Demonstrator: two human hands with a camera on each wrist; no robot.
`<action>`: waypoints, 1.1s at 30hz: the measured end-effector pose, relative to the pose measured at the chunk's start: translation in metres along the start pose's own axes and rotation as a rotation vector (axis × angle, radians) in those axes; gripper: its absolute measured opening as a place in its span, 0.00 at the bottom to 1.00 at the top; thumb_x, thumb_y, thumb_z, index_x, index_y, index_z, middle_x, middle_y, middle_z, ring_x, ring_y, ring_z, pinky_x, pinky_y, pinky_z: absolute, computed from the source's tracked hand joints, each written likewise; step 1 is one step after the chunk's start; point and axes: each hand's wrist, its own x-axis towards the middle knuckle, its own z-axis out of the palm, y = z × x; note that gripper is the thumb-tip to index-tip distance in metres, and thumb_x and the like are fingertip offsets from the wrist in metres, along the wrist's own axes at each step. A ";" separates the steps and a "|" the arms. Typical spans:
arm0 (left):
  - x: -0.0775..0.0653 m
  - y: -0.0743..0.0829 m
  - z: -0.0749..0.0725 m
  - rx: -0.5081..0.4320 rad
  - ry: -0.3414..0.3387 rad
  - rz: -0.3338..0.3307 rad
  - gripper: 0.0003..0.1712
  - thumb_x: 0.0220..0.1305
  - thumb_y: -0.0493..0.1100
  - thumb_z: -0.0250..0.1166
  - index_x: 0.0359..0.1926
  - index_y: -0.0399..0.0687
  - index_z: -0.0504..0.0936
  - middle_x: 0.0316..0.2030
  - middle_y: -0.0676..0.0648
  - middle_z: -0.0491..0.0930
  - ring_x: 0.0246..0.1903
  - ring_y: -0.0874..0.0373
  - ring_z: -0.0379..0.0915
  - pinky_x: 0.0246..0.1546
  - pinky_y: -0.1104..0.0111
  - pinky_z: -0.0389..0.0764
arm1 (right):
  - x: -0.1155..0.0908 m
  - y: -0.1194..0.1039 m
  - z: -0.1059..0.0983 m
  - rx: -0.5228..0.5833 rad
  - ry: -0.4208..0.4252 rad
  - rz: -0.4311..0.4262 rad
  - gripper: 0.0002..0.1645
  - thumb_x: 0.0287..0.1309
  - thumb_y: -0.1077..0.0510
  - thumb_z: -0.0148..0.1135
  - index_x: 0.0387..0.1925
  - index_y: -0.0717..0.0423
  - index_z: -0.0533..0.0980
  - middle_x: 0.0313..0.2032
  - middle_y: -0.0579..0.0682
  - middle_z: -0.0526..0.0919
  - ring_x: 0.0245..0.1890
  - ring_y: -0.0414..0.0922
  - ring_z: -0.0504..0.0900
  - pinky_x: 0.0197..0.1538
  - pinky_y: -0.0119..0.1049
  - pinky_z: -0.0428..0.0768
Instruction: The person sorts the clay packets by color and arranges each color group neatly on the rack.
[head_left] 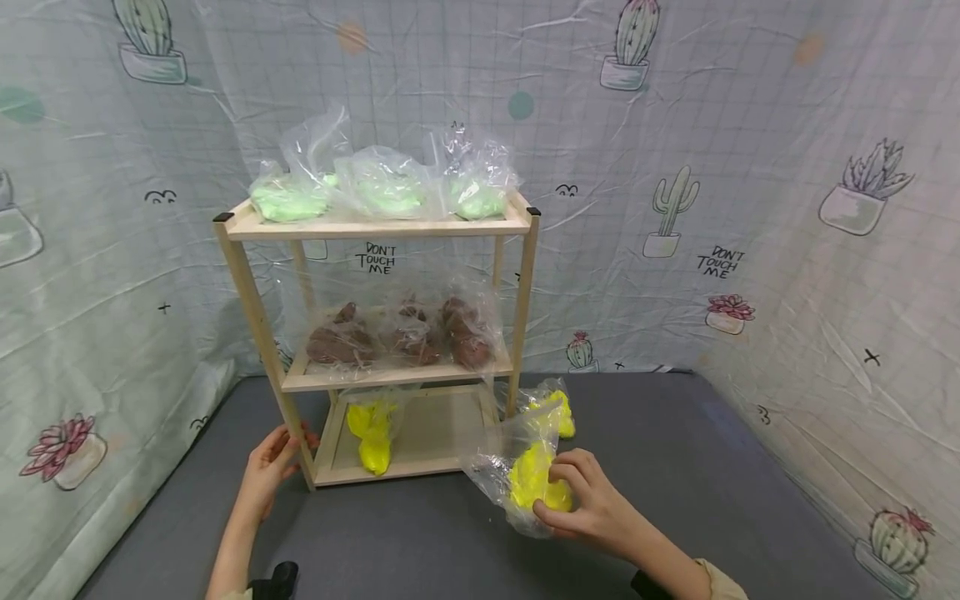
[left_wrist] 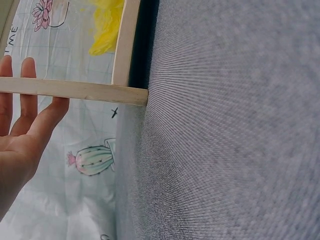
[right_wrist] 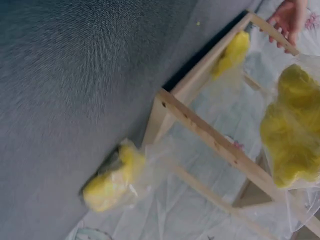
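My right hand point(head_left: 588, 504) pinches a clear plastic bag with a bright yellow lumpy thing point(head_left: 531, 477) inside, held in front of the shelf's right side. That bag point(right_wrist: 292, 130) fills the right edge of the right wrist view; the hand itself is out of that view. At the far left, my left hand point(head_left: 272, 468) holds the front left post point(head_left: 262, 333) of a light wooden three-tier shelf point(head_left: 375, 229). In the left wrist view its fingers point(left_wrist: 28, 107) pass behind the post, and the thumb is hidden. Another yellow bag point(head_left: 372, 433) sits on the bottom tier's left.
A third yellow bag point(head_left: 562, 414) lies on the grey table point(head_left: 675, 467), just right of the shelf. Bagged brown things point(head_left: 341, 343) line the middle tier. Bagged pale green things point(head_left: 288, 200) are on the top tier. A cactus-print cloth point(head_left: 750, 167) hangs behind and at both sides.
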 end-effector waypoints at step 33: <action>0.001 -0.001 0.000 -0.053 -0.016 0.043 0.16 0.68 0.40 0.46 0.53 0.38 0.68 0.37 0.67 0.79 0.39 0.75 0.75 0.33 0.78 0.73 | 0.047 -0.003 0.118 -0.189 0.032 0.187 0.14 0.59 0.50 0.48 0.21 0.52 0.67 0.32 0.50 0.73 0.32 0.48 0.71 0.37 0.43 0.69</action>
